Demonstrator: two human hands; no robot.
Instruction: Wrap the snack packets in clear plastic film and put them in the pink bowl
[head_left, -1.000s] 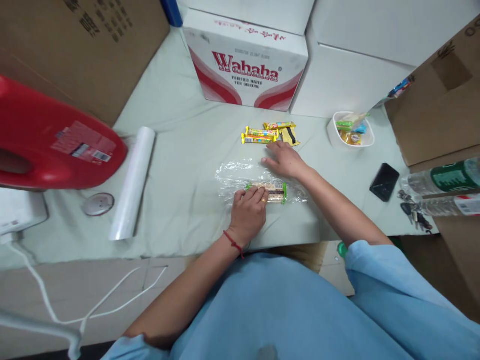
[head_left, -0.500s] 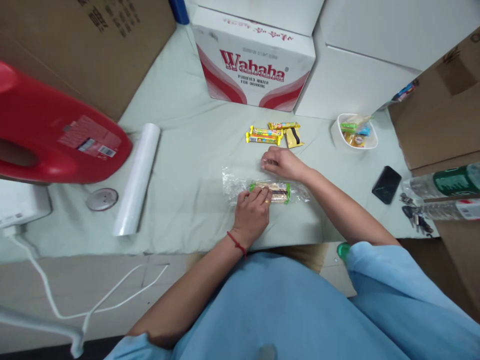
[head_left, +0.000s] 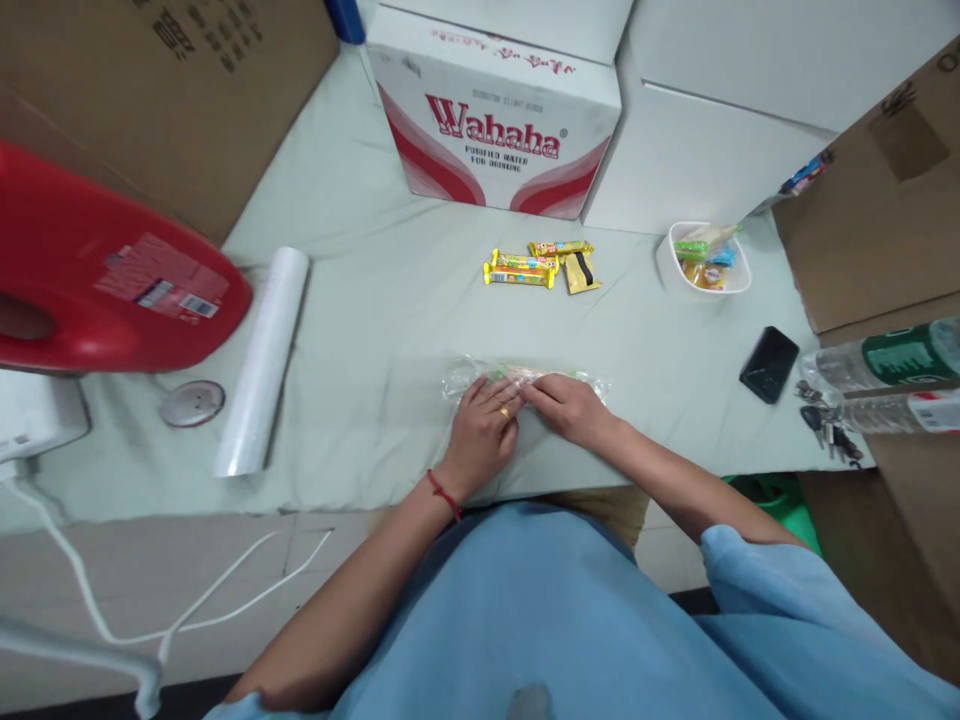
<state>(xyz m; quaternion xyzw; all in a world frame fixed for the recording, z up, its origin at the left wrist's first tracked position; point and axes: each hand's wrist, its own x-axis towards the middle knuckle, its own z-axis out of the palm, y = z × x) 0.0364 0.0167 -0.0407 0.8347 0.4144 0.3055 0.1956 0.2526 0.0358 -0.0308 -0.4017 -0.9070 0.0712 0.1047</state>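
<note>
Close to the table's front edge lies a green-edged snack packet (head_left: pixel 557 374), mostly hidden by my hands and by the clear plastic film (head_left: pixel 459 377) around it. My left hand (head_left: pixel 486 425), with a ring and a red cord bracelet, grips the film and packet from the near side, its fingers bent over them. Against its fingertips, my right hand (head_left: pixel 568 405) is closed, pinching the film at the middle of the bundle. Beyond my hands lie several yellow-wrapped snack sticks (head_left: pixel 521 270) and a small yellow packet with a dark band (head_left: pixel 581 272).
A white film roll (head_left: pixel 262 360), a round disc (head_left: pixel 193 403) and a red jug (head_left: pixel 127 270) stand left. A Wahaha carton (head_left: pixel 495 130) is behind. At right are a snack tub (head_left: pixel 705 285), a black phone (head_left: pixel 769 365), keys (head_left: pixel 832 435) and plastic bottles (head_left: pixel 892 360).
My right hand has come down and nearer from above the packet onto the film beside my left fingers. The film now lies folded narrower over the packet. The view has shifted slightly.
</note>
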